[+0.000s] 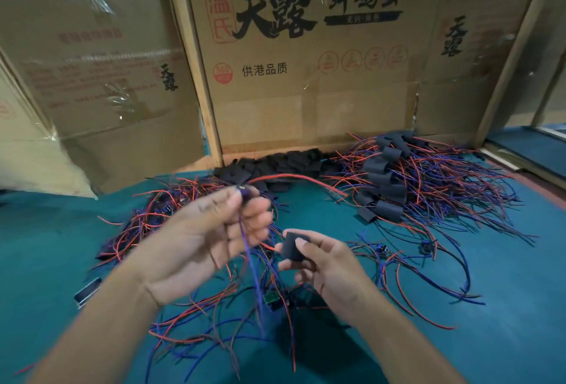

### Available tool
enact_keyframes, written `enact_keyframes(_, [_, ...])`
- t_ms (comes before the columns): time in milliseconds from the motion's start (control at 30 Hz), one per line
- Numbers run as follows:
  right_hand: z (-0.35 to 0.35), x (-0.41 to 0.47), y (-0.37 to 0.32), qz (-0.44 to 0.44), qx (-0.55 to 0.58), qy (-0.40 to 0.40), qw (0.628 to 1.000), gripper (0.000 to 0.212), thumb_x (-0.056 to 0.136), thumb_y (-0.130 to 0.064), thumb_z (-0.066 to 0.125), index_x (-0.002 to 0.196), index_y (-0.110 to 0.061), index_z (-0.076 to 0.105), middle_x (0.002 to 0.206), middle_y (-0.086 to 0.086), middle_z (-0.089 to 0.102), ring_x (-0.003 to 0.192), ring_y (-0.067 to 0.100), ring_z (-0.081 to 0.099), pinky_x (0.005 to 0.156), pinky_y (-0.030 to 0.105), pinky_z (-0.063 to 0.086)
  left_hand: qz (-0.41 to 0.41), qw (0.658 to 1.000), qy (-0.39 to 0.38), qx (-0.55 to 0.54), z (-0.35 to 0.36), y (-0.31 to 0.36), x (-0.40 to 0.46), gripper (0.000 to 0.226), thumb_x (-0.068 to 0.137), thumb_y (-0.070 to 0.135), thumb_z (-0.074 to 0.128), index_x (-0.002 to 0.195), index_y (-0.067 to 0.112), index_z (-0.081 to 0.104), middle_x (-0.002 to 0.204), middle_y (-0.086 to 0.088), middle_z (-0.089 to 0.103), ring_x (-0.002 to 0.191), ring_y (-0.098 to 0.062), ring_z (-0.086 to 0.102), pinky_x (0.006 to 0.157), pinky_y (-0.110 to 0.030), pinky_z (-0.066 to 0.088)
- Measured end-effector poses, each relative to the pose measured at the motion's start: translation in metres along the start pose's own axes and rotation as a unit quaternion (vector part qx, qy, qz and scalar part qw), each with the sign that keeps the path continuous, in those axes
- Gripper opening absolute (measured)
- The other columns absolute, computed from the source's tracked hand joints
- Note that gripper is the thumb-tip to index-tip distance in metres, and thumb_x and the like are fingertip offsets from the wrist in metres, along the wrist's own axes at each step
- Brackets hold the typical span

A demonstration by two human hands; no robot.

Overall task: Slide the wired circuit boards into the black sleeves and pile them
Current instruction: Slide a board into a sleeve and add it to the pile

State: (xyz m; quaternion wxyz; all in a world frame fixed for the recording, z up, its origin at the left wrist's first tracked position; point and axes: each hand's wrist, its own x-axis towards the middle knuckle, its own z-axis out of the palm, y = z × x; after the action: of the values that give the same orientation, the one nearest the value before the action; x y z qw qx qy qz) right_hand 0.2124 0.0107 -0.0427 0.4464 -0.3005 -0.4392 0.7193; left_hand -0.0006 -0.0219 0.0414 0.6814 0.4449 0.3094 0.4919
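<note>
One sleeve (293, 246), one wired board (243, 192)

I see a teal counter (505, 307) strewn with red and blue-violet wires (444, 187). The sleeve (292, 248) in my right hand (324, 264) is matt black, as are the loose sleeves (284, 166) heaped at the back. A small circuit board (270, 297) shows green. The cardboard boxes (306, 77) are tan, printed with black characters and red stamps.
</note>
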Motion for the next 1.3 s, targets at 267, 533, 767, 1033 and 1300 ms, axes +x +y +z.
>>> enact_keyframes(267, [0.014, -0.012, 0.008, 0.024, 0.019, -0.167, 0.985, 0.023, 0.094, -0.023, 0.058, 0.109, -0.01, 0.071, 0.113, 0.018, 0.067, 0.095, 0.031, 0.065, 0.096, 0.052, 0.051, 0.023, 0.974, 0.129, -0.187, 0.042, -0.06, 0.001, 0.039, 0.08, 0.018, 0.064, 0.115, 0.001, 0.066, 0.115, -0.014, 0.073, 0.097, -0.019, 0.074, 0.072, -0.028, 0.061])
enact_keyframes(533, [0.009, -0.006, 0.01, 0.049, 0.03, -0.152, 0.987, 0.023, 0.087, -0.017, 0.065, 0.107, -0.006, 0.071, 0.084, 0.004, 0.066, 0.078, 0.018, 0.064, 0.077, 0.031, 0.057, 0.057, 0.976, 0.146, -0.15, 0.034, -0.064, 0.003, 0.015, 0.085, 0.014, 0.062, 0.098, 0.008, 0.065, 0.119, -0.02, 0.07, 0.1, -0.022, 0.073, 0.07, -0.025, 0.06])
enact_keyframes(767, [0.001, 0.001, 0.011, -0.032, -0.092, 0.011, 0.995, 0.012, 0.089, -0.009, 0.066, 0.099, -0.003, 0.069, 0.079, 0.007, 0.066, 0.07, 0.021, 0.057, 0.061, 0.029, 0.05, 0.078, 0.978, 0.177, -0.074, 0.018, -0.057, 0.001, 0.016, 0.083, 0.02, 0.06, 0.089, 0.01, 0.071, 0.074, -0.004, 0.054, 0.051, -0.013, 0.047, 0.046, -0.023, 0.042])
enact_keyframes(1033, [0.005, -0.003, 0.007, -0.046, -0.026, -0.068, 0.996, 0.035, 0.077, -0.02, 0.069, 0.107, -0.002, 0.068, 0.098, 0.013, 0.069, 0.078, 0.017, 0.061, 0.064, 0.028, 0.053, 0.078, 0.981, 0.16, 0.07, 0.026, -0.05, -0.011, 0.019, 0.085, 0.03, 0.06, 0.084, 0.013, 0.069, 0.075, -0.008, 0.058, 0.053, -0.016, 0.046, 0.045, -0.024, 0.035])
enact_keyframes(1300, [-0.001, 0.0, 0.003, -0.112, -0.152, -0.015, 0.982, 0.015, 0.086, -0.006, 0.069, 0.101, -0.007, 0.07, 0.081, -0.004, 0.069, 0.072, 0.011, 0.059, 0.067, 0.027, 0.054, 0.112, 0.972, 0.189, -0.079, 0.028, -0.049, -0.007, 0.007, 0.09, 0.022, 0.059, 0.09, 0.016, 0.054, 0.084, -0.009, 0.069, 0.059, -0.015, 0.059, 0.053, -0.023, 0.052])
